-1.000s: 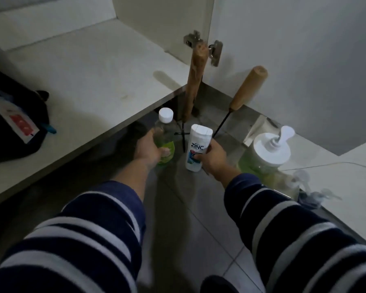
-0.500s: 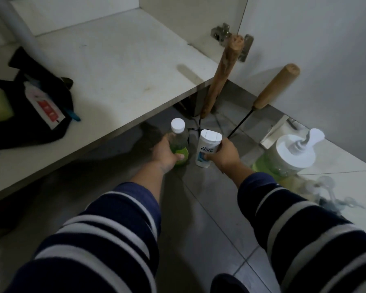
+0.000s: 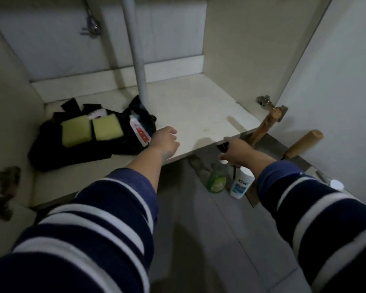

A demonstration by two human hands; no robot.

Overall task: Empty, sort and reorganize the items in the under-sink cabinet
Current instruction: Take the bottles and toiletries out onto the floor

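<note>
A green bottle [image 3: 217, 180] with a white cap and a white Zinc bottle [image 3: 241, 185] stand upright side by side on the grey floor tiles, just in front of the cabinet. My left hand [image 3: 164, 141] hovers empty over the cabinet floor [image 3: 194, 111], fingers loosely curled, close to a black bag [image 3: 51, 149]. On that bag lie two yellow-green sponges [image 3: 91, 130] and a small white bottle with a red label [image 3: 138, 130]. My right hand [image 3: 238, 150] is raised above the two floor bottles, empty and apart from them.
A grey drain pipe [image 3: 135, 49] runs down into the cabinet floor behind the bag. Two wooden-handled tools [image 3: 262, 129] [image 3: 304, 142] lean by the open door [image 3: 336, 81] and its hinge [image 3: 264, 101]. A white cap [image 3: 336, 183] shows at the right.
Both hands have let go of the bottles, which now stand on the floor. The hands have risen toward the cabinet, and my view has tilted up into it.
</note>
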